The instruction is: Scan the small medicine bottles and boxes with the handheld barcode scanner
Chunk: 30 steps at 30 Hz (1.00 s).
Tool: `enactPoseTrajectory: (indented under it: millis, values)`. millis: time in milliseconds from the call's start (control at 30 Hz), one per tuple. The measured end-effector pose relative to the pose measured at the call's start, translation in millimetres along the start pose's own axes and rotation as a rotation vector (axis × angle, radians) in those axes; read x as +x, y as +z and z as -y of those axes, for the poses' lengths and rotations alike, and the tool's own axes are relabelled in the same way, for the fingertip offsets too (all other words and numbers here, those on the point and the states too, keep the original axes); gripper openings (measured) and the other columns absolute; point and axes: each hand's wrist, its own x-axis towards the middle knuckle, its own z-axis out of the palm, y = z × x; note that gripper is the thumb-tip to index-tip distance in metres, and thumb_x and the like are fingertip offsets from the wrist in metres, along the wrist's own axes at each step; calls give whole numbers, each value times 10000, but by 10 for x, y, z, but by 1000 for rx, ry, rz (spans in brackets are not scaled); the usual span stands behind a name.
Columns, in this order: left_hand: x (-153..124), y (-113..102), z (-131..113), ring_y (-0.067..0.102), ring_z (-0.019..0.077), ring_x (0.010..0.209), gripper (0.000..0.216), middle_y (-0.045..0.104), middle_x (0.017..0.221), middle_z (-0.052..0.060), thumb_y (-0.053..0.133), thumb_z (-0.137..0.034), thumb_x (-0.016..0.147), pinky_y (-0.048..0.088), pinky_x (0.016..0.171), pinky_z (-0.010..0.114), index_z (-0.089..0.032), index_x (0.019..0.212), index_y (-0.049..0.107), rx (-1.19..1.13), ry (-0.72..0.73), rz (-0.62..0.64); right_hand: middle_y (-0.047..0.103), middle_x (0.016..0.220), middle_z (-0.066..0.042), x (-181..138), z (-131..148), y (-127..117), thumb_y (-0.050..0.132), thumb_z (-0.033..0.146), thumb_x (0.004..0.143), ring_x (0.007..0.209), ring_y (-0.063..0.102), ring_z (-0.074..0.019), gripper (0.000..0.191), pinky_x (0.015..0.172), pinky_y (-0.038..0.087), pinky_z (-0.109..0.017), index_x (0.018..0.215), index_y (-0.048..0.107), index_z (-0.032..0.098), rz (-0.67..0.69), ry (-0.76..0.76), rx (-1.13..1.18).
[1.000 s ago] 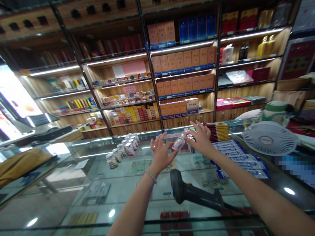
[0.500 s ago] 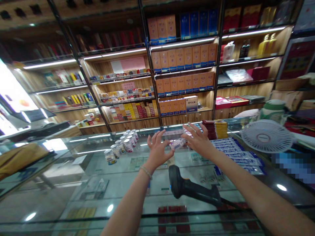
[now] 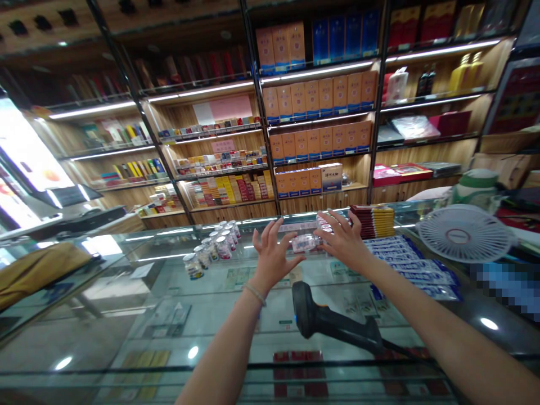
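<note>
Clear bottle (image 3: 305, 243) between left hand (image 3: 270, 260), spread, and right hand (image 3: 346, 241) at bottle's right end (pinching? cannot tell).

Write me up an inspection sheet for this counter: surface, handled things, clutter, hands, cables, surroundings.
Surface: glass counter, see-through, with goods visible below and light reflections.
Handled things: one small clear jar, tipped sideways between the hands; lidded jars grouped to the left.
Clutter: black handheld scanner nearer the camera; blue-and-white packets, red-and-yellow packs and white fan on the right.
Hands: left hand beside one end of the jar, right hand at the other, fingers spread; firmness of grip cannot be told.
Cables: scanner cable runs right from the handle.
Surroundings: lit wooden shelves behind, stocked with boxes and bottles.
</note>
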Motion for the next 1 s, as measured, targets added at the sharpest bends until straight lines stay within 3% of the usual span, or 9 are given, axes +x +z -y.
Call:
enactPoseTrajectory:
  millis: [167, 567, 667, 833, 1000]
  values:
    - [-4, 10, -1, 340, 325, 1449, 407, 419, 1561, 83, 711, -596, 801, 8, 1229, 558, -332, 1111, 708, -14, -16, -18, 456, 1557, -47, -22, 5, 33, 712, 357, 845, 1451, 313, -300, 299, 1199, 51, -539, 1140, 674, 324, 9, -14, 3]
    - [-57, 43, 58, 388, 323, 1406, 394, 475, 1510, 83, 753, -574, 775, 67, 1211, 562, -336, 1089, 729, -39, -25, -75, 495, 1526, -68, 69, 15, 13, 694, 371, 865, 1441, 325, -294, 284, 1203, 12, -539, 1134, 685, 281, -13, -151, -118]
    - [-65, 64, 73, 398, 321, 1396, 397, 484, 1499, 84, 772, -567, 760, 73, 1207, 562, -341, 1084, 731, -47, -38, -86, 462, 1553, -70, 97, 26, -102, 647, 423, 905, 1449, 307, -300, 351, 1201, 9, -550, 1226, 659, 283, 47, -172, -140]
    - [-66, 81, 67, 403, 324, 1395, 383, 497, 1480, 93, 791, -535, 753, 87, 1202, 558, -342, 1078, 730, -69, -71, -106, 370, 1611, -94, 55, 139, -421, 469, 504, 990, 1493, 232, -315, 481, 1198, 60, -568, 1407, 552, 280, 159, -51, -113]
    - [-68, 71, 48, 406, 324, 1390, 380, 498, 1475, 92, 777, -545, 763, 96, 1198, 555, -338, 1078, 727, -83, -77, -98, 284, 1645, -123, -91, 397, -758, 428, 649, 958, 1519, 174, -347, 632, 1191, 87, -599, 1469, 486, 282, 300, 5, -26]
